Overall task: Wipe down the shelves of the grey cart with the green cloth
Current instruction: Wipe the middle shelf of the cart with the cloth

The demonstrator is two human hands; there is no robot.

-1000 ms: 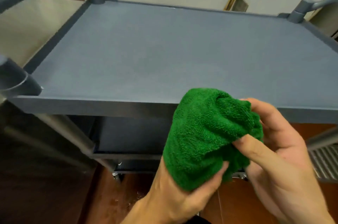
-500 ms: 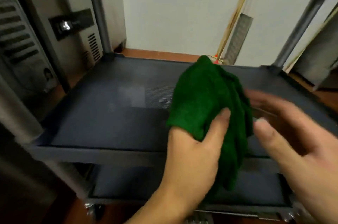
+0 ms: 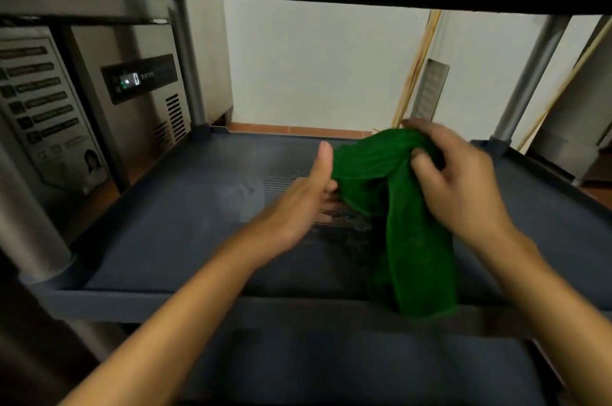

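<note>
I see a deep green cloth (image 3: 402,207), plain and without print, darker where it hangs in shadow near the front. The cart's middle shelf (image 3: 172,223) reads as dark slate grey, with a patch of fine pale parallel lines (image 3: 281,188) at its centre and a faint lighter smudge (image 3: 245,193) just left of that. The posts (image 3: 530,74) are a lighter, duller grey. On the left I make out a brushed silver-grey appliance (image 3: 142,127) with a black panel (image 3: 142,77) showing a small green light and black vent slots. The far wall (image 3: 314,64) is off-white, the floor strip (image 3: 298,130) terracotta orange.
</note>
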